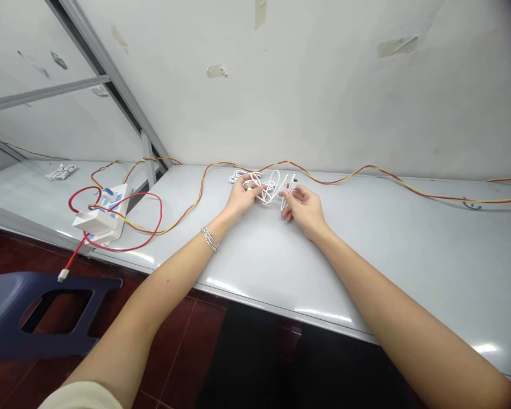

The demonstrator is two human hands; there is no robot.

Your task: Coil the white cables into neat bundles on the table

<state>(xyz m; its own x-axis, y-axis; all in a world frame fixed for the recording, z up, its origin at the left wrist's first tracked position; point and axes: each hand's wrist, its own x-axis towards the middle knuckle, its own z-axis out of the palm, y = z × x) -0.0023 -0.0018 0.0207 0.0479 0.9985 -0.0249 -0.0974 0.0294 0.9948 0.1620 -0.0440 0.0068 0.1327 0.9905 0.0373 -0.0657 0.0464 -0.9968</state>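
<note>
Both hands pinch a loose, looping white cable (pixel 289 187) above the grey-white table (pixel 255 255).
Taking the hands as the clock's centre, the cable lies right there, thin, glossy and slack, its strands crossing in open loops between the two grips; the left hand (pixel 238 200) has thumb and fingertips nearly closed on one part, the right hand (pixel 307 213) is half curled with its thumb pressing a folded section against the fingers, while a coiled white bundle (pixel 239 175) rests just beyond the left hand toward eleven o'clock, whether joined to the cable I cannot tell; at nine o'clock sits a white power strip (pixel 121 199) bearing a white charger (pixel 94 223) and blue labels, their print too small to read.
</note>
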